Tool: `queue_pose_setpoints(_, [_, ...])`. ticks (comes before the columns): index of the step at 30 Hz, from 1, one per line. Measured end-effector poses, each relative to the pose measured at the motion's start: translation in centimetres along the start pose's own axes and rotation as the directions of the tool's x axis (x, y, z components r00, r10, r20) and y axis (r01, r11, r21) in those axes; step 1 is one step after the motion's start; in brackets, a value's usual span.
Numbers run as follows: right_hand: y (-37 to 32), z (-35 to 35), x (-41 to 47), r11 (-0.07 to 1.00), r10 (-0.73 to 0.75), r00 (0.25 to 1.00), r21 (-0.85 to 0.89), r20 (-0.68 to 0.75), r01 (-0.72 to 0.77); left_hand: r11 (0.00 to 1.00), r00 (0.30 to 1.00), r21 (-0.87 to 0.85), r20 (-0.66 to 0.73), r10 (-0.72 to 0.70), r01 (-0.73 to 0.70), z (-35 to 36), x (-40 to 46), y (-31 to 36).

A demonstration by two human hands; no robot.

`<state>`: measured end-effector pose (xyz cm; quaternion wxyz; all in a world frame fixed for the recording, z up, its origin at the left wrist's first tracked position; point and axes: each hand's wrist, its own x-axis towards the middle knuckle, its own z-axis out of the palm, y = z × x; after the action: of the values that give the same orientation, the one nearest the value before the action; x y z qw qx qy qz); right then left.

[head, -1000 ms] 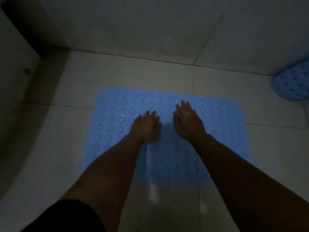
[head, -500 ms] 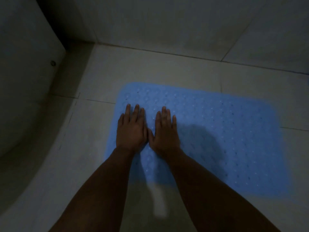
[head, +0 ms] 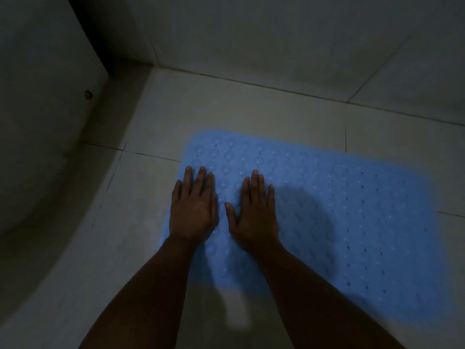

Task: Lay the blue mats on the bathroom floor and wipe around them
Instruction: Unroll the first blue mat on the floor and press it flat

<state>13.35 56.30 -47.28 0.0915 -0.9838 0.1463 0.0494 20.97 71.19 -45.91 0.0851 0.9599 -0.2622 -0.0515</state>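
A light blue rubber mat (head: 352, 210) with rows of small holes and round bumps lies flat on the pale tiled floor (head: 251, 109). Both my hands press on its left end, palms down and fingers straight. My left hand (head: 193, 205) lies on the mat's left edge, partly over the tile. My right hand (head: 254, 212) rests beside it, fully on the mat, thumb spread towards the left hand. The two hands are a small gap apart. No cloth is in view.
A curved white fixture (head: 37, 147) with a small round fitting (head: 88, 94) fills the left side. A tiled wall (head: 276, 34) rises behind the mat, meeting the floor in a dark corner at upper left. The room is dim.
My hands have slid from the mat's middle to its left end and drawn close together. The view shifted left, and the second blue mat at far right dropped out of sight.
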Motion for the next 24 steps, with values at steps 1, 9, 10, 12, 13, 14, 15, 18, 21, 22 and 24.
queue_pose_setpoints(1, [-0.1, 0.0, 0.0, 1.000, 0.003, 1.000, 0.007, 0.007, -0.003, 1.000, 1.000, 0.000, 0.005, 0.005, -0.006, 0.1, 0.0, 0.1])
queue_pose_setpoints(9, [0.0, -7.1, 4.3, 0.964, 0.066, 0.905, 0.208, 0.420, -0.167, 0.998, 0.999, -0.058, 0.019, 0.035, -0.034, -2.8, 0.5, 1.5])
queue_pose_setpoints(10, [0.6, -8.8, 5.2, 0.945, 0.093, 0.900, 0.245, 0.426, -0.214, 0.997, 0.998, -0.060, 0.026, 0.048, -0.047, -2.8, 0.7, 1.9])
queue_pose_setpoints(12, [1.9, -10.9, 6.5, 0.919, 0.112, 0.922, 0.313, 0.371, -0.238, 0.996, 0.996, -0.068, 0.050, 0.068, -0.065, -2.3, 1.1, 2.8])
queue_pose_setpoints(13, [2.5, -11.3, 6.6, 0.918, 0.101, 0.938, 0.332, 0.330, -0.216, 0.994, 0.995, -0.075, 0.066, 0.079, -0.074, -1.8, 1.1, 3.4])
queue_pose_setpoints(14, [3.2, -11.3, 6.4, 0.918, 0.090, 0.953, 0.347, 0.288, -0.192, 0.993, 0.992, -0.071, 0.081, 0.095, -0.089, -0.9, 1.1, 4.1])
queue_pose_setpoints(15, [3.7, -11.0, 6.2, 0.911, 0.084, 0.964, 0.372, 0.252, -0.177, 0.993, 0.990, -0.055, 0.093, 0.107, -0.102, 0.0, 1.0, 4.7])
queue_pose_setpoints(18, [4.9, -9.1, 5.9, 0.873, 0.091, 0.981, 0.460, 0.173, -0.162, 0.993, 0.992, 0.016, 0.066, 0.112, -0.113, 2.0, 0.9, 5.5])
queue_pose_setpoints(21, [6.0, -7.0, 5.4, 0.880, 0.020, 1.000, 0.476, -0.001, -0.017, 0.992, 0.993, 0.046, 0.036, 0.115, -0.117, 2.7, 0.7, 5.5])
queue_pose_setpoints(22, [6.4, -6.3, 5.3, 0.878, 0.005, 0.998, 0.478, -0.067, 0.028, 0.992, 0.993, 0.045, 0.036, 0.116, -0.118, 2.7, 0.7, 5.5])
queue_pose_setpoints(24, [6.9, -5.6, 5.3, 0.875, 0.001, 0.984, 0.476, -0.177, 0.084, 0.992, 0.992, 0.033, 0.044, 0.117, -0.119, 2.8, 0.6, 5.6])
